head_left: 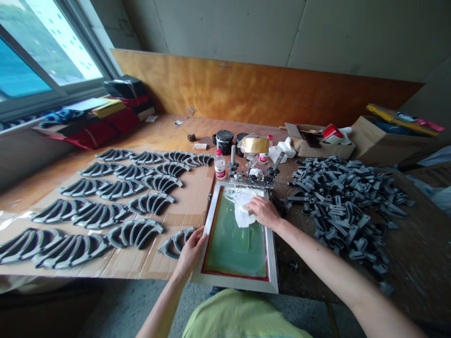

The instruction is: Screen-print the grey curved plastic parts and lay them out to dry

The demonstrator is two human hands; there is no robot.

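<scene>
Mesh [239, 244] looks delicate, so the left hand [190, 251] grip pinches the stiff screen-printing frame [271, 253] by its rim while the right hand [264, 212] grip presses a limp white rag [241, 211] down.

We are looking through one camera on our head, from just off the desk's [165, 134] near edge, facing forward and down across it. The frame [272, 263] at that edge is lying close beneath us; the far edge, the window [42, 61] past the left corner and the wall [282, 33] are showing farther off.
</scene>
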